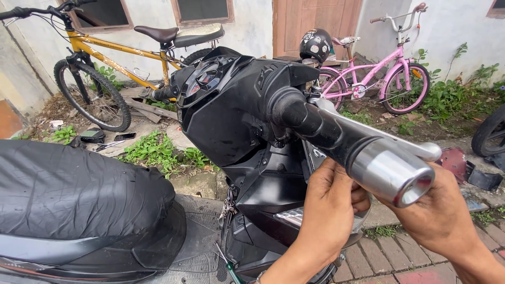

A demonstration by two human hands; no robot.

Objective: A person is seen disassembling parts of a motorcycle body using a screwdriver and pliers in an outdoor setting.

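My left hand (331,210) and right hand (439,215) both curled below scooter handlebar grip (336,138), fingers closed on part hidden behind silver bar end (393,172); contents unclear. Brake lever (386,138) just above.

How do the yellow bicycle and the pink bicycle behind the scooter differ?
The yellow bicycle is larger, with a brown saddle and dark handlebar grips; the small pink bicycle has pink-tipped, raised silver handlebars. The yellow one stands left of the black scooter's handlebar, by the windows; the pink one stands right, by the wooden door. Both are parked upright against the wall.
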